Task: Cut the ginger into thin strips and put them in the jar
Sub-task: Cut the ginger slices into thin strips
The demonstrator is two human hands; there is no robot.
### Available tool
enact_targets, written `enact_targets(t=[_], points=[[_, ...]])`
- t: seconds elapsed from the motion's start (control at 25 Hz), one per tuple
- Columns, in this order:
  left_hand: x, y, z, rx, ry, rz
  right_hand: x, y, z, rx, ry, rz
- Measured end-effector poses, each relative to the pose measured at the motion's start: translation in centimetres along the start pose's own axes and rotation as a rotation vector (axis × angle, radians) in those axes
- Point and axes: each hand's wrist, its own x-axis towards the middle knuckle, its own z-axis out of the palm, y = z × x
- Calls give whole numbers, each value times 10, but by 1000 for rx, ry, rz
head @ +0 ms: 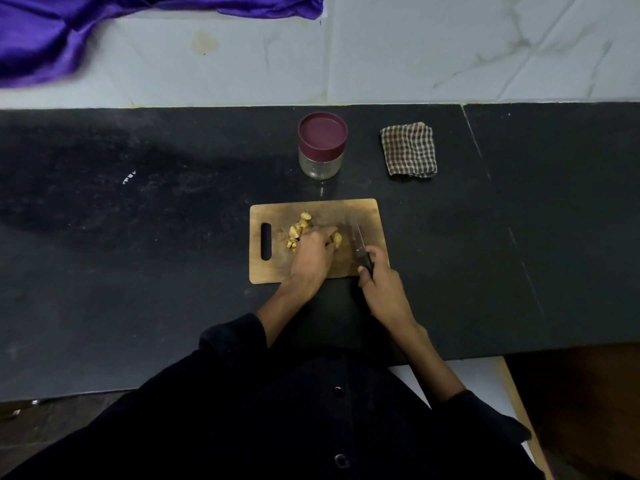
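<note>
1. I see a black stone counter point(138, 237) against pale marbled wall tiles point(450, 46); a purple cloth point(69, 32) drapes at top left, and a checked rag point(408, 149) lies folded near the wall.
2. I can read no writing anywhere.
3. On the wooden cutting board point(277, 268), my left hand point(313, 252) curls over a ginger piece point(337, 239), with cut bits point(298, 230) just beyond it.
4. My right hand point(379, 282) grips the knife point(360, 245), its blade beside the ginger.
5. The glass jar point(322, 145), maroon lid on, stands behind the board.
</note>
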Motion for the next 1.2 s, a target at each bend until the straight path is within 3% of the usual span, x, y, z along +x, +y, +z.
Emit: enact_targets(t=[0.28, 1.2], points=[[-1, 0, -1, 5, 26, -8, 3, 1, -7, 132, -42, 98], [1, 3, 0, 101, 11, 3, 3, -9, 10, -175, -67, -57]])
